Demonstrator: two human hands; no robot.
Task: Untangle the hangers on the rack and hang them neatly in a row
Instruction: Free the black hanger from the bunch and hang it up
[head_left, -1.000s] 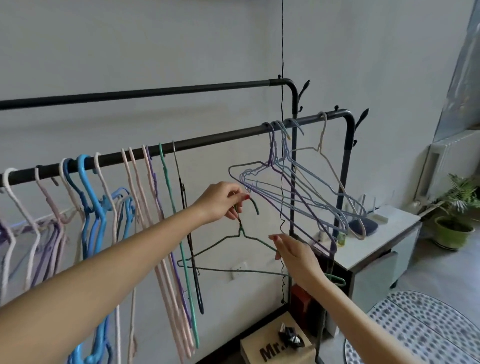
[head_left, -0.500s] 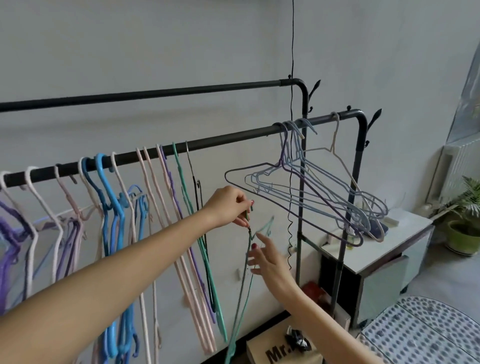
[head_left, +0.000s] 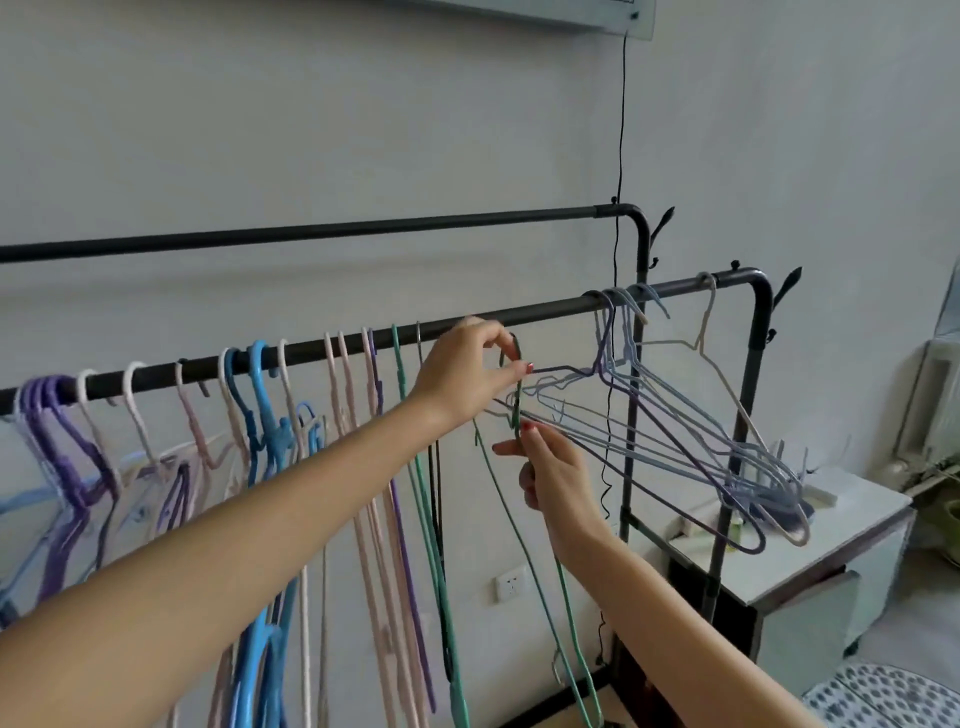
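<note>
Hanging the green hanger (head_left: 519, 509) is the step in hand. The left hand (head_left: 460, 379) pinches its hook between thumb and fingertips, just below the front rail (head_left: 545, 312). The right hand (head_left: 558, 480), directly beneath the left, pinches the neck, its other fingers loosely curled. The body trails down and toward the person from the right hand.

To seat it well, lift the hook clear over the rail into the open gap above the left hand, then lower it until the curve bears fully on the rail. Keep the right hand steadying the neck so the frame stays turned edge-on, parallel to the hung row (head_left: 363, 415) on the far side of the left wrist. Judged risk: the tangled cluster (head_left: 675, 426), just beyond both hands' fingertips, reaches in close and could snag the hook.

The hanger is thin, coated wire, smooth and springy in appearance. The cluster is similar wire in blue, purple and cream. The row includes thicker blue plastic and pale pink pieces. The rail is dark, round metal tube.
</note>
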